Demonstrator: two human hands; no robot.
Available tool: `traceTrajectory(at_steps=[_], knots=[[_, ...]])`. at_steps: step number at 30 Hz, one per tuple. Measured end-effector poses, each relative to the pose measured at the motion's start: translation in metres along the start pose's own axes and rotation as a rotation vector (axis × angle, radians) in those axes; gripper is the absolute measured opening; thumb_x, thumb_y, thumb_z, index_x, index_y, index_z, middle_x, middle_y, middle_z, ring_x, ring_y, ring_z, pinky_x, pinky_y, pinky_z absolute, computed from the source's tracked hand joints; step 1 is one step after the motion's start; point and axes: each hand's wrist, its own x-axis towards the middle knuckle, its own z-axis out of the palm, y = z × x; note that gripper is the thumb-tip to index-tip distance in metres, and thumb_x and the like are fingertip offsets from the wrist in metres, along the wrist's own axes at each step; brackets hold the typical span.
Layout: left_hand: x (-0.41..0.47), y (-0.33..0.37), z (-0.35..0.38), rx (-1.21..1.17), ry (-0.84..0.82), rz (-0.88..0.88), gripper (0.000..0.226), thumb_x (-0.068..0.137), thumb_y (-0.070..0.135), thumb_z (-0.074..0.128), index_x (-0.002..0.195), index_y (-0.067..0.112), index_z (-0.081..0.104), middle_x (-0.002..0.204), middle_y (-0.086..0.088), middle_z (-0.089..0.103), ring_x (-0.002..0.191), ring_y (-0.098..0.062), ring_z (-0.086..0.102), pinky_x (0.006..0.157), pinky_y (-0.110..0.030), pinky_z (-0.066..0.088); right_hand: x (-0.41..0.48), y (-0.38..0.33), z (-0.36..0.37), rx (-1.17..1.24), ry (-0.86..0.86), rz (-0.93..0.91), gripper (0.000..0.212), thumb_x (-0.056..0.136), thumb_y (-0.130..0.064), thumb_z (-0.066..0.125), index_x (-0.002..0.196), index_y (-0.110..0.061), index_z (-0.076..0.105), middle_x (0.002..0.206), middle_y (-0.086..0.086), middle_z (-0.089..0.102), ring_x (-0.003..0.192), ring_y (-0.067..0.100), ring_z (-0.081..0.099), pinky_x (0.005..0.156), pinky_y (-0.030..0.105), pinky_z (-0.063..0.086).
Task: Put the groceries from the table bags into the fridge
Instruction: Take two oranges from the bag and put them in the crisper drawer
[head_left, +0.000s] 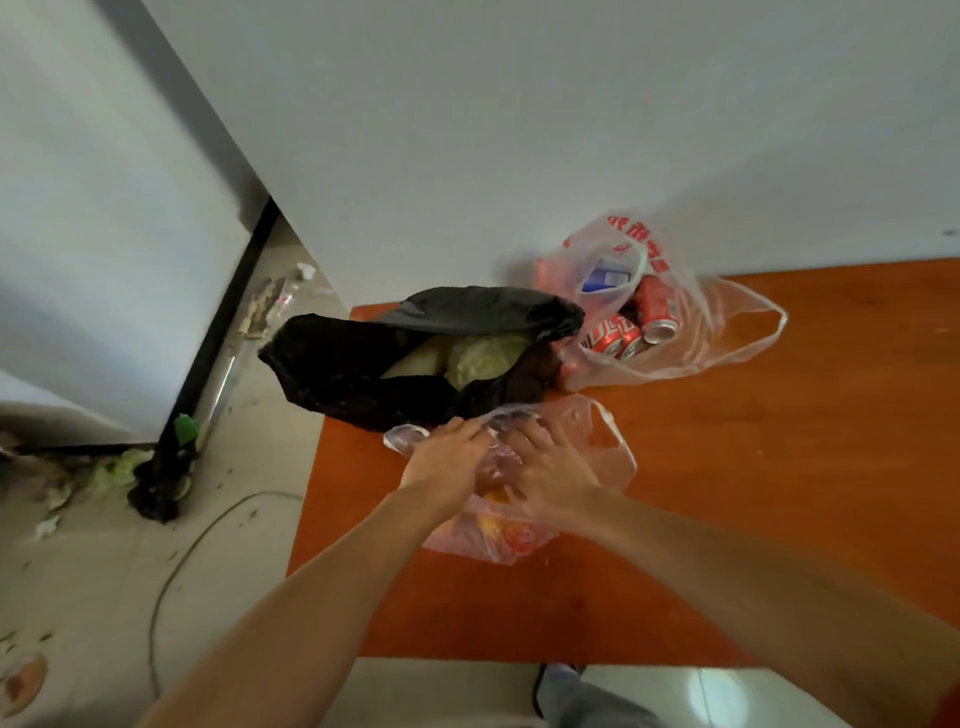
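- The fridge (104, 234) fills the upper left of the frame, door closed, standing on a littered floor (104, 571).
- The table (779, 467) takes up the lower right, with three bags grouped at its upper-left corner.
- The black bag (353, 374) lies on its side over that corner with its mouth gaping. A pale cabbage (483, 353) shows inside. It is likely the heaviest load, best lifted out from underneath.
- The printed bag (613, 244) sits just right of the black one, against the wall. It holds red cans (618, 335) and a blue carton (605, 278). The cans are rigid, smooth and easy to take round the middle.
- The near bag (608, 457) is at centre frame, thin, limp and slippery. I'd reach through its mouth and not tug the film.
- The left hand (447, 457) has bent fingers that seem to pinch the near bag's rim.
- The right hand (550, 467) lies beside it with fingers spread and fairly straight on the film, clasping nothing I can see.
- The oranges (493, 519) sit low in the near bag. They are firm, round and apt to roll, so cup them whole.
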Motion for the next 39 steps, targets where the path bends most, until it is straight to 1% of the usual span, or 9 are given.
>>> traceTrajectory(at_steps=[5, 11, 15, 19, 23, 28, 31, 34, 39], knots=[[0.000, -0.034, 0.045, -0.010, -0.307, 0.062, 0.070, 0.083, 0.030, 0.068, 0.144, 0.023, 0.033, 0.147, 0.003, 0.034, 0.134, -0.020, 0.031, 0.103, -0.038, 0.040, -0.002, 0.002, 0.027, 0.215, -0.213, 0.065, 0.084, 0.073, -0.071, 0.051, 0.144, -0.034, 0.026, 0.151, 0.004, 0.028, 0.140, 0.032, 0.015, 0.110, 0.057, 0.027], [-0.015, -0.058, 0.080, 0.033, -0.427, 0.176, 0.097, 0.078, 0.036, 0.074, 0.151, 0.016, 0.013, 0.158, -0.006, 0.017, 0.143, -0.026, 0.022, 0.113, -0.039, 0.031, -0.013, -0.014, 0.048, 0.499, -0.344, 0.276, 0.096, 0.071, -0.056, 0.072, 0.147, -0.031, 0.019, 0.146, 0.001, 0.024, 0.136, 0.028, 0.022, 0.110, 0.057, 0.021], [-0.021, -0.067, 0.086, -0.178, -0.399, 0.193, 0.087, 0.085, 0.037, 0.066, 0.151, 0.024, 0.011, 0.156, -0.003, 0.016, 0.139, -0.027, 0.028, 0.109, -0.038, 0.036, -0.004, -0.037, 0.072, 0.672, -0.237, 0.442, 0.094, 0.061, -0.061, 0.063, 0.140, -0.018, 0.035, 0.137, 0.014, 0.032, 0.127, 0.035, 0.031, 0.103, 0.059, 0.031], [-0.027, -0.080, 0.093, -0.196, -0.234, 0.313, 0.046, 0.093, 0.035, 0.055, 0.136, 0.027, 0.040, 0.145, 0.001, 0.031, 0.128, -0.023, 0.042, 0.094, -0.034, 0.047, 0.002, -0.047, 0.071, 0.647, -0.218, 0.548, 0.092, 0.058, -0.042, 0.078, 0.135, -0.005, 0.043, 0.136, 0.020, 0.034, 0.129, 0.037, 0.028, 0.110, 0.049, 0.024], [-0.034, -0.099, 0.103, -0.051, -0.124, 0.464, 0.057, 0.058, 0.022, 0.089, 0.109, 0.017, 0.065, 0.118, 0.000, 0.063, 0.107, -0.018, 0.062, 0.066, -0.024, 0.058, -0.004, -0.044, 0.053, 0.599, -0.126, 0.623, 0.088, 0.062, -0.053, 0.077, 0.135, -0.016, 0.046, 0.138, 0.006, 0.045, 0.131, 0.027, 0.035, 0.113, 0.044, 0.025], [-0.043, -0.122, 0.099, -0.018, -0.090, 0.442, 0.052, 0.084, 0.008, 0.064, 0.134, 0.014, 0.048, 0.142, -0.002, 0.047, 0.127, -0.017, 0.048, 0.086, -0.024, 0.053, -0.005, -0.048, 0.020, 0.646, 0.014, 0.814, 0.054, 0.060, -0.062, 0.072, 0.103, -0.030, 0.062, 0.102, -0.009, 0.060, 0.096, 0.010, 0.057, 0.083, 0.029, 0.047], [-0.050, -0.138, 0.095, -0.042, -0.085, 0.396, 0.055, 0.081, 0.007, 0.069, 0.133, 0.015, 0.051, 0.140, -0.004, 0.049, 0.116, -0.014, 0.057, 0.074, -0.021, 0.057, -0.009, -0.049, 0.010, 0.807, 0.182, 1.010, 0.039, 0.062, -0.053, 0.078, 0.091, -0.032, 0.064, 0.086, -0.013, 0.064, 0.080, 0.005, 0.060, 0.066, 0.024, 0.044], [-0.057, -0.151, 0.102, -0.065, -0.146, 0.374, 0.065, 0.065, 0.008, 0.083, 0.125, 0.017, 0.059, 0.131, -0.006, 0.058, 0.088, -0.012, 0.068, 0.049, -0.017, 0.054, -0.016, -0.050, 0.012, 0.936, 0.202, 1.065, 0.037, 0.065, -0.042, 0.082, 0.094, -0.028, 0.064, 0.090, -0.008, 0.064, 0.082, 0.008, 0.060, 0.067, 0.025, 0.048], [-0.065, -0.148, 0.105, -0.243, -0.140, 0.221, 0.062, 0.093, 0.008, 0.054, 0.148, 0.018, 0.027, 0.151, -0.009, 0.034, 0.105, -0.020, 0.063, 0.080, -0.027, 0.055, -0.017, -0.070, 0.036, 0.923, 0.032, 1.002, 0.063, 0.053, -0.062, 0.082, 0.107, -0.033, 0.065, 0.105, -0.013, 0.065, 0.098, 0.008, 0.062, 0.082, 0.028, 0.053]])
